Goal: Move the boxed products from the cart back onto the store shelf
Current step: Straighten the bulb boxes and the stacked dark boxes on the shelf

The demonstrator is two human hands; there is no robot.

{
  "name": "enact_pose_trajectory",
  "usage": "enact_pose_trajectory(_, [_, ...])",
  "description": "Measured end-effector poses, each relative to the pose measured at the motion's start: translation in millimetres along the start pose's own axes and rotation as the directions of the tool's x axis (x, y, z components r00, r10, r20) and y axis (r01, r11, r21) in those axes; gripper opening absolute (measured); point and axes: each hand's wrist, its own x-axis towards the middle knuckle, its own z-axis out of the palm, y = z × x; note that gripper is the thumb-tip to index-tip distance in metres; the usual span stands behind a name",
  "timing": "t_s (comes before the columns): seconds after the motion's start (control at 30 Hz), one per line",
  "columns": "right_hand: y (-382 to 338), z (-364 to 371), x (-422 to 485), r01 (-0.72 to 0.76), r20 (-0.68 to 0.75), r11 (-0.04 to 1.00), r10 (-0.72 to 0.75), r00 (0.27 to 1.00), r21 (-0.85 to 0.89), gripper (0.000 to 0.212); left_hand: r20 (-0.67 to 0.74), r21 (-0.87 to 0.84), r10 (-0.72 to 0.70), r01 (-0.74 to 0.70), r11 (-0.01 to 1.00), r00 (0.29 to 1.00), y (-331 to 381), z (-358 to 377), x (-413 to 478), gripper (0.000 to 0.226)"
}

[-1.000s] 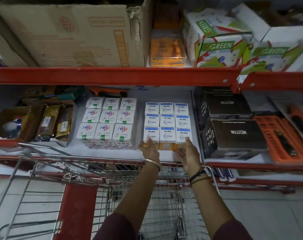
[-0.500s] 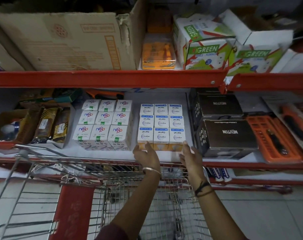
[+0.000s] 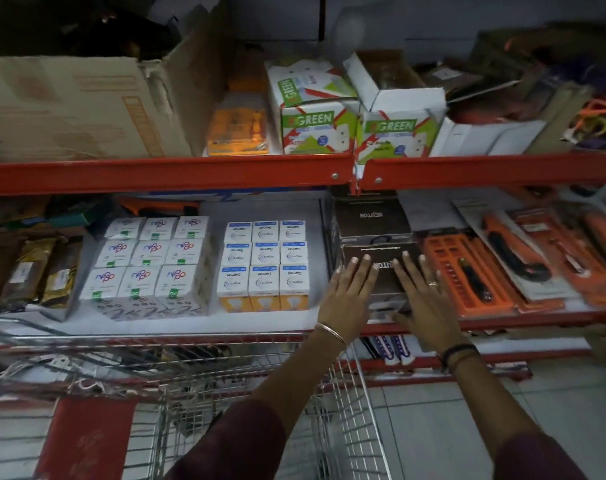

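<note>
A block of white and blue bulb boxes [image 3: 265,265] sits on the middle shelf [image 3: 177,325], with a block of white boxes [image 3: 149,265] to its left. To their right are two dark brown boxes, the nearer one [image 3: 384,271] in front of the other [image 3: 371,216]. My left hand [image 3: 350,292] lies flat on the near brown box's left part, fingers spread. On its right part my right hand [image 3: 423,296] rests the same way, thumb down over the front face. The wire cart [image 3: 260,393] stands below my arms; its inside is hard to read.
Orange tool packs [image 3: 495,268] lie right of the brown boxes. Brown packets [image 3: 35,271] stand at the shelf's left. The upper shelf carries a big cardboard carton [image 3: 76,105], an orange pack [image 3: 237,133] and green-labelled white boxes [image 3: 312,123]. A red beam [image 3: 163,174] fronts that shelf.
Both hands left the front of the white and blue bulb boxes and moved right onto the near brown box. The view swung right and closer.
</note>
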Motion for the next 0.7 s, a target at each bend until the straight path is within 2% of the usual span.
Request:
enact_pose_trajectory(0.2, [6,9,12,0.027,0.019,1.000,-0.027,0.999,-0.010,0.095,0.079,0.117,-0.025,0.016,0.993,0.997,3,7,14,0.096])
enact_pose_trajectory(0.27, [8,11,17,0.025,0.030,0.999,-0.024,0.999,-0.025,0.099,0.091,0.140,-0.036,0.023,0.990,0.995,3,5,16,0.096])
enact_pose_trajectory(0.4, [11,14,27,0.021,0.052,0.999,-0.019,0.998,-0.043,0.103,0.052,0.213,-0.056,0.044,0.976,0.997,3,3,23,0.082])
enact_pose_trajectory(0.53, [10,14,29,0.014,0.050,1.000,-0.013,0.999,-0.023,0.100,0.080,0.205,-0.055,0.038,0.978,0.995,3,7,25,0.083])
enact_pose_trajectory(0.67, [6,11,27,0.008,0.034,1.000,-0.007,0.999,-0.022,0.099,0.115,0.097,-0.085,0.074,0.993,0.990,5,3,22,0.083])
enact_pose_trajectory(0.7, [6,9,30,0.005,0.028,1.000,-0.005,1.000,-0.008,0.096,0.117,0.047,-0.053,0.048,0.998,0.992,3,1,22,0.082])
